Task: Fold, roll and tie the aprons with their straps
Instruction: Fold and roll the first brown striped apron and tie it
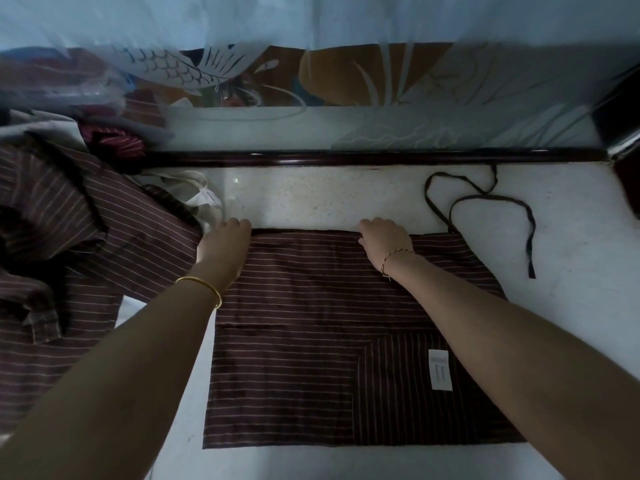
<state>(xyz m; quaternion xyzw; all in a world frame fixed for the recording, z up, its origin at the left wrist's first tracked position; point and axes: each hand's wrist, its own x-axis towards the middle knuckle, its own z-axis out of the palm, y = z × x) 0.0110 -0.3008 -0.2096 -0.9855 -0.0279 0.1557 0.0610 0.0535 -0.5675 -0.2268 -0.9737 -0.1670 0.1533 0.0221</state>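
Left of the flat apron (304,358), a crumpled heap of aprons (69,244).

Both arms reach forward, bare, toward the far edge of the apron (311,323). The left hand (225,242), palm down, sits at the apron's far left corner with its fingers curled over the edge. The right hand (384,237), also palm down, grips the same far edge right of its middle, fingers curled and thumb against the hem. The left forearm (138,358) runs along the apron's left side; the right forearm (502,327) lies over its right part. A gold bangle (202,287) circles the left wrist and a cord bracelet (394,259) the right.
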